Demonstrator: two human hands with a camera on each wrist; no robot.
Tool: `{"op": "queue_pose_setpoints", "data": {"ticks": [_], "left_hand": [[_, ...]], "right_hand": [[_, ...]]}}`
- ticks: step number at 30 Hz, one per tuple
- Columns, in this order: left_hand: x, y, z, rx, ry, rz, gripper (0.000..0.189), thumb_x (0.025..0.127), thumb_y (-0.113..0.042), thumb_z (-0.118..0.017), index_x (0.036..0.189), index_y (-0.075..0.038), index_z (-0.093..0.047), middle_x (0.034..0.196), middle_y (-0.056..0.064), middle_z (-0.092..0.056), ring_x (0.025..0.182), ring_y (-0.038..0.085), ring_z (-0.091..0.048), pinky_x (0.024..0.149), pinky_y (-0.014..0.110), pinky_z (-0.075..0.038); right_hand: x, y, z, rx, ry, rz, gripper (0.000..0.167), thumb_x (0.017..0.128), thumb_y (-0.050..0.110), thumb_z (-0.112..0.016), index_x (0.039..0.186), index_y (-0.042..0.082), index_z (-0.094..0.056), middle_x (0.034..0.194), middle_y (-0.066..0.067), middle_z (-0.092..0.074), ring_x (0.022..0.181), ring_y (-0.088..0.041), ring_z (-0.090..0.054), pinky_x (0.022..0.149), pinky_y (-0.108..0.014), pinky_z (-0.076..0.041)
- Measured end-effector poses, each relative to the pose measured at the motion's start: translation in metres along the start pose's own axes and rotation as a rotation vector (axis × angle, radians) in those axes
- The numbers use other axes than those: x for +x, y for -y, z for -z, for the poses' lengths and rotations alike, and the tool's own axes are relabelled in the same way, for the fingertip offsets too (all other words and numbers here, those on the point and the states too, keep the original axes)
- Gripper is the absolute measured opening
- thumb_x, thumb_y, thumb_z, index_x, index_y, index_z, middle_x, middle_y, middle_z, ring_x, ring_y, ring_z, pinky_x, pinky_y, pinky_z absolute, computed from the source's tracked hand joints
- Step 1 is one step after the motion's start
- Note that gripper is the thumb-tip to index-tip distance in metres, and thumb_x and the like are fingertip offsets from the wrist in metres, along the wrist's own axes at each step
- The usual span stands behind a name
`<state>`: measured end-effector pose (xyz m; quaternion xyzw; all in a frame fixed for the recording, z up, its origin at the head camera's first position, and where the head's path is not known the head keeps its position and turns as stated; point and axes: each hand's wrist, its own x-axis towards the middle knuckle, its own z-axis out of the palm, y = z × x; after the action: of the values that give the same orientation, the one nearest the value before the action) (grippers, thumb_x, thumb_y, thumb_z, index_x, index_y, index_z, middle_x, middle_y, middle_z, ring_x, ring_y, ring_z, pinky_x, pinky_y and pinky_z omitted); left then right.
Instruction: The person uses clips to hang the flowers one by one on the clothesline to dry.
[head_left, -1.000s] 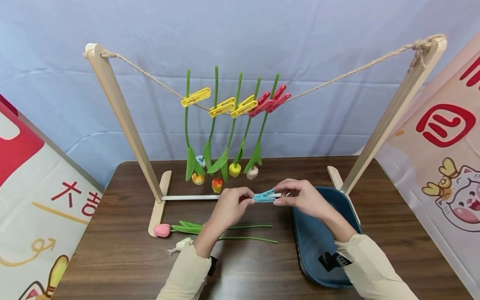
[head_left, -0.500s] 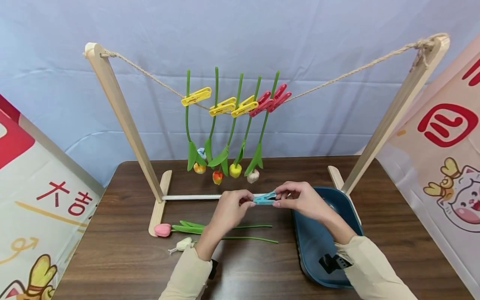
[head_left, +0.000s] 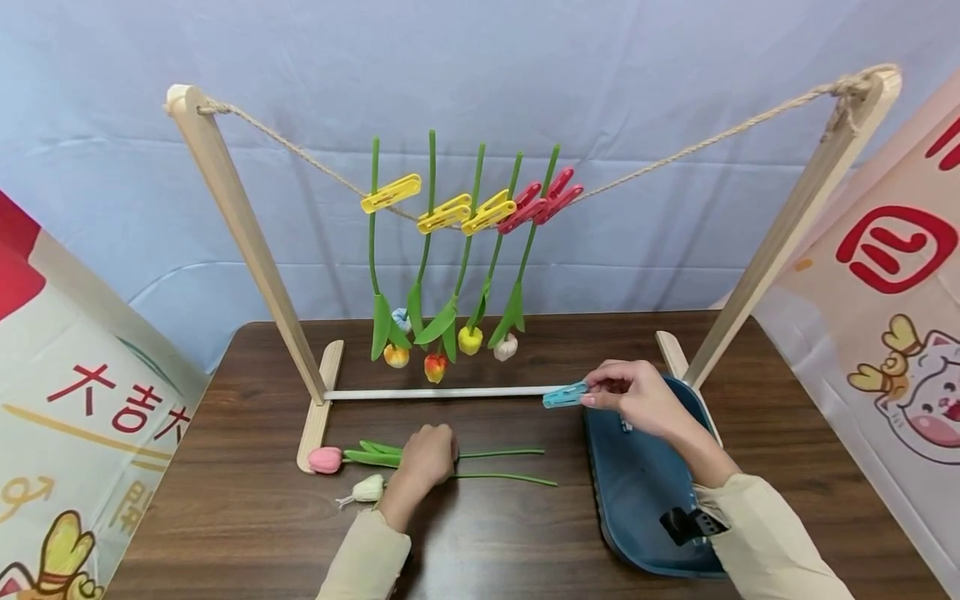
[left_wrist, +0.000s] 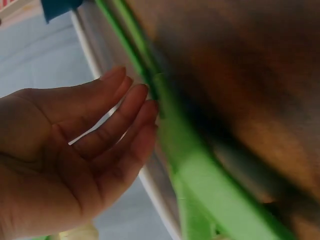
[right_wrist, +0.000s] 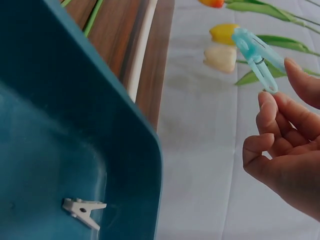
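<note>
My right hand (head_left: pixel 637 398) pinches a light blue clothespin (head_left: pixel 564 395) by its handle end, above the left edge of the blue bin. In the right wrist view the clothespin (right_wrist: pixel 255 52) sits between thumb and fingertips. My left hand (head_left: pixel 429 454) is low over two artificial tulips on the table. One is a pink tulip (head_left: pixel 325 460), the other a white tulip (head_left: pixel 367 489); the hand covers part of their stems. In the left wrist view the bent fingers (left_wrist: pixel 112 122) come up beside the green stems, with a gap between thumb and fingers and nothing gripped.
Several tulips hang upside down from a rope (head_left: pixel 693 150), held by yellow clothespins (head_left: pixel 392 193) and red clothespins (head_left: pixel 558 200). Wooden posts (head_left: pixel 247 242) carry the rope, and a white rod (head_left: pixel 397 394) joins their feet. Inside the blue bin (head_left: pixel 637 508) lies a white clip (right_wrist: pixel 82 211).
My left hand has let go of the blue clothespin and moved down and left to the tulip stems. The right hand, still holding the clothespin, has shifted a little right.
</note>
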<state>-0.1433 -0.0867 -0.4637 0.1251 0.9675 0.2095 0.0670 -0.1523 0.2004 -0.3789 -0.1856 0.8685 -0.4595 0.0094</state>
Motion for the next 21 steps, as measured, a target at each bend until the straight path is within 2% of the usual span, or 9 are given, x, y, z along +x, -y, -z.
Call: {"op": "queue_pose_setpoints", "data": {"ticks": [4,13,17,21], "left_hand": [[-0.002,0.003,-0.008,0.018,0.005,0.04,0.028,0.073,0.006,-0.058,0.052,-0.012,-0.052,0.058,0.004,-0.05,0.052,0.023,-0.05,0.044,0.032,-0.039],[-0.004,0.002,-0.014,0.037,0.002,0.048,0.031,0.078,0.006,-0.055,0.051,-0.009,-0.05,0.056,0.008,-0.051,0.051,0.025,-0.051,0.042,0.031,-0.037],[-0.005,0.003,-0.01,0.024,0.0,0.029,0.031,0.075,0.008,-0.055,0.05,-0.011,-0.049,0.054,0.005,-0.048,0.049,0.021,-0.047,0.041,0.03,-0.035],[-0.007,0.001,0.007,-0.002,-0.034,-0.026,0.025,0.067,0.01,-0.056,0.056,-0.012,-0.056,0.058,0.002,-0.051,0.053,0.022,-0.051,0.045,0.031,-0.039]], "right_hand": [[-0.002,-0.003,0.004,-0.023,-0.033,-0.018,0.015,0.08,0.005,-0.069,0.092,-0.004,-0.067,0.077,-0.007,-0.058,0.062,-0.014,-0.049,0.053,-0.026,-0.042],[-0.005,-0.009,0.012,-0.054,-0.058,-0.064,0.017,0.08,0.005,-0.068,0.094,-0.006,-0.066,0.078,-0.008,-0.059,0.064,-0.014,-0.051,0.054,-0.026,-0.043],[-0.008,-0.008,0.017,-0.055,-0.061,-0.105,0.021,0.082,0.007,-0.068,0.097,-0.006,-0.066,0.081,-0.009,-0.06,0.066,-0.017,-0.052,0.055,-0.027,-0.044],[-0.011,-0.008,0.024,-0.053,-0.077,-0.125,0.022,0.082,0.008,-0.067,0.099,-0.007,-0.065,0.082,-0.011,-0.06,0.066,-0.016,-0.053,0.056,-0.027,-0.045]]}}
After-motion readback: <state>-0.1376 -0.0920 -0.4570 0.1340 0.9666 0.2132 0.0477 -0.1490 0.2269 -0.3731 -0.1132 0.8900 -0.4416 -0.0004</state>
